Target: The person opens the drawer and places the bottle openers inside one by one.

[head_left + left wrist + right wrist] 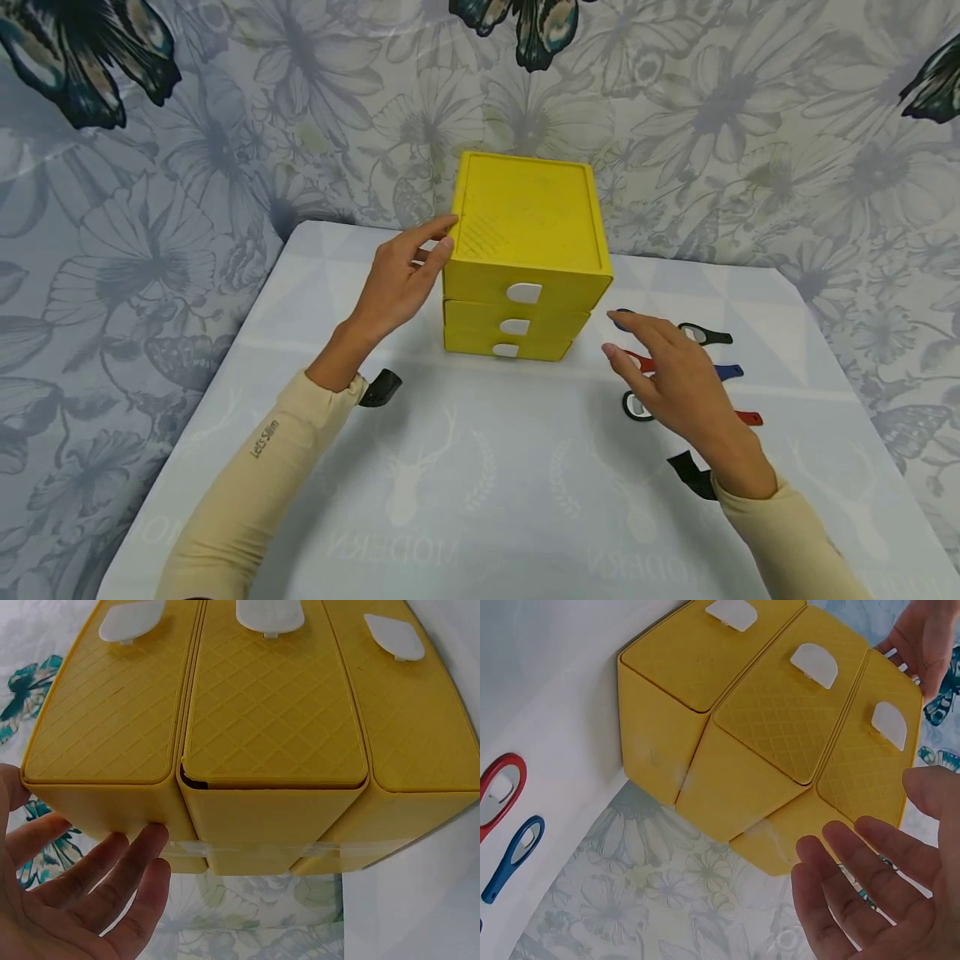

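Observation:
A yellow unit of three stacked drawers (528, 217) with white tab handles stands near the back of the table. My left hand (405, 275) is at its upper left side, fingers loosely extended and fingertips right at the wall; the left wrist view shows the thumb by the top front edge. My right hand (678, 379) is off the unit's lower right, fingers spread and holding nothing. Beneath and around that hand lie several small flat tools with oval loop heads, among them a black one (705, 335) and a red one (502, 791). The hand partly covers them in the head view.
The white patterned table (480, 500) carries the unit and the tools. Right behind its back edge rises a floral wall covering (720, 150). A black strap end hangs from each sleeve cuff, the left strap (381, 388) and the right strap (692, 475).

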### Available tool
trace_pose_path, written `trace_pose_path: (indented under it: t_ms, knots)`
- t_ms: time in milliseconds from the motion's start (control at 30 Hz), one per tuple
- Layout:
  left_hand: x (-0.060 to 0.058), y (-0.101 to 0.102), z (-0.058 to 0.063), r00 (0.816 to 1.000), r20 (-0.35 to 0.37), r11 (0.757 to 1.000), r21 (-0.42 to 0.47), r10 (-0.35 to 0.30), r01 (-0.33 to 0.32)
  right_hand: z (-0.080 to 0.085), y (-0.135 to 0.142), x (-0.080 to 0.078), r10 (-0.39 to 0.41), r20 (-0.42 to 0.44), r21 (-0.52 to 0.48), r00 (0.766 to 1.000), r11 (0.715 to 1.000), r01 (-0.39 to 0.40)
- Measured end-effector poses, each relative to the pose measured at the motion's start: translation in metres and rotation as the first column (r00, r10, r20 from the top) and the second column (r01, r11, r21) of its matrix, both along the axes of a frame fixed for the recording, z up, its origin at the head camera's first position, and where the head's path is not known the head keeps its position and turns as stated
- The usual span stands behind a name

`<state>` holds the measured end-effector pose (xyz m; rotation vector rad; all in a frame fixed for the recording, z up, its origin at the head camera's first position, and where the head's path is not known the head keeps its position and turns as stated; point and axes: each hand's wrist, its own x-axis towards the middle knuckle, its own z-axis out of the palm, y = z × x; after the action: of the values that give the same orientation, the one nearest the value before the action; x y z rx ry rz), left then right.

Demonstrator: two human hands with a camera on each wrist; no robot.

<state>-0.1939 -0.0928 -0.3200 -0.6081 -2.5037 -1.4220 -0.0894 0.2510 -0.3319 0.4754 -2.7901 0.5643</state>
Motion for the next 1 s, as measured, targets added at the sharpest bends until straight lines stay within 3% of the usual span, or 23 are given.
trace_pose_path:
  t_ms: [633,1000]
  knots:
    - [-0.002,0.001,-0.002,0.999,0.042,1.000,0.023,-0.001,0.000,-0.007,-0.028,-0.025,0.141,0.033,-0.133,0.989,0.982,-0.136]
    - [-0.002,-0.001,-0.001,0.999,0.050,1.000,0.026,-0.001,-0.001,-0.011,-0.038,-0.041,0.220,0.000,-0.275,0.976,0.938,-0.211]
